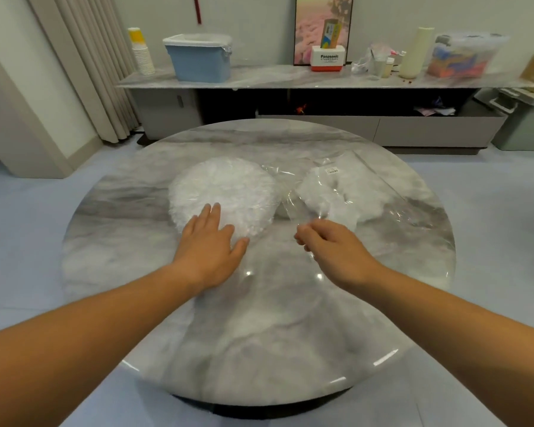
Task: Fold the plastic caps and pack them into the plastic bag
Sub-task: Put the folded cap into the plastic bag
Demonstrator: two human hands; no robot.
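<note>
Pinching plastic bag [356,180] edge, right hand [332,246]; white caps [324,192] inside; left hand [210,241] fingers straight on cap stack [225,183].

Cap pile [225,186], plastic bag [346,192] on desk [259,328]
Pile ahead of left grip [210,245], under its fingers; bag ahead of right grip [333,251].

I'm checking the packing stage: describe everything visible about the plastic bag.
The plastic bag is clear, glossy and wrinkled, lying flat on the marble table, right of the round white cap pile. A small white label sits near its far end; white crumpled material shows inside. The right hand pinches its near edge.
</note>
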